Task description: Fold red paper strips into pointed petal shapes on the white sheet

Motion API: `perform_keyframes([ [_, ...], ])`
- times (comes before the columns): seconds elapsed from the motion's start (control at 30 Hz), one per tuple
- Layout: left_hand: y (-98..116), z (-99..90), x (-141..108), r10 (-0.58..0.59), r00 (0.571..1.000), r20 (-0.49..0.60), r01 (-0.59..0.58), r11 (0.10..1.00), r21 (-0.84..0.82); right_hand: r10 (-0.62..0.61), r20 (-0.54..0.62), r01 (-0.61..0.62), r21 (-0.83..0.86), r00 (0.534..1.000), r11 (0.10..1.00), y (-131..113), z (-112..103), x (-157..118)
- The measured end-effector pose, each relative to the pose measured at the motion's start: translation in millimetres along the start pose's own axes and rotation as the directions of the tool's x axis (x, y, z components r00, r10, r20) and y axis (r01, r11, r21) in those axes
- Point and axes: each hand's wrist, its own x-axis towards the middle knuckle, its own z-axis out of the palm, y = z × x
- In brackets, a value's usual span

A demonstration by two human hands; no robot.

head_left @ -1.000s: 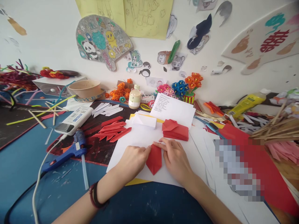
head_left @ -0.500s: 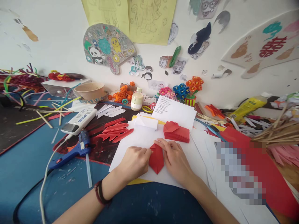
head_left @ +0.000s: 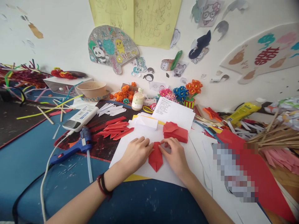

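Observation:
A folded red paper [head_left: 155, 160], its point toward me, lies on white sheets [head_left: 126, 152]. My left hand [head_left: 136, 154] is closed on its upper left edge. On the other side, my right hand [head_left: 175, 155] pinches the upper right edge between thumb and index finger, the other fingers curled. Just behind my right hand is a stack of red paper [head_left: 176, 133] with a folded piece on top. Several narrow folded red strips [head_left: 115, 128] lie to the left, and folded white pieces [head_left: 111, 109] lie behind them.
A blue glue gun [head_left: 86, 141] with a glue stick and a white power strip [head_left: 81, 118] with its cable lie left. Behind are a bottle [head_left: 138, 101], a bowl [head_left: 91, 89], a handwritten sheet [head_left: 173, 110] and craft flowers [head_left: 181, 92]. Red paper [head_left: 263, 174] lies right.
The top of the red paper now looks narrower, its upper right corner folded in. My right fingers have drawn into a pinch at its edge. The whole view has shifted slightly.

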Motion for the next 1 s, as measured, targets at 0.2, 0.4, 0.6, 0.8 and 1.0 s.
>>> perform_keyframes([
  [0.2,0.7,0.1,0.1,0.009,0.999,0.032,-0.009,1.000,-0.019,-0.112,-0.011,0.113,0.036,0.994,0.993,-3.8,2.0,-4.3],
  [0.4,0.7,2.5,-1.7,-0.021,0.996,0.082,0.025,0.999,-0.042,-0.179,0.021,0.177,0.067,0.984,0.982,-0.3,2.8,-7.7],
  [0.6,0.7,3.7,-1.9,-0.024,0.994,0.110,0.028,0.999,-0.039,-0.232,0.044,0.228,0.074,0.972,0.971,-0.2,3.4,-8.0],
  [0.8,0.6,3.3,-1.4,-0.026,0.992,0.127,0.032,0.998,-0.046,-0.279,0.068,0.277,0.036,0.958,0.960,1.3,2.0,-7.8],
  [1.0,-0.2,5.8,-2.7,-0.017,0.990,0.137,0.023,0.999,-0.042,-0.320,0.123,0.330,-0.070,0.939,0.941,0.2,-2.2,-9.9],
])
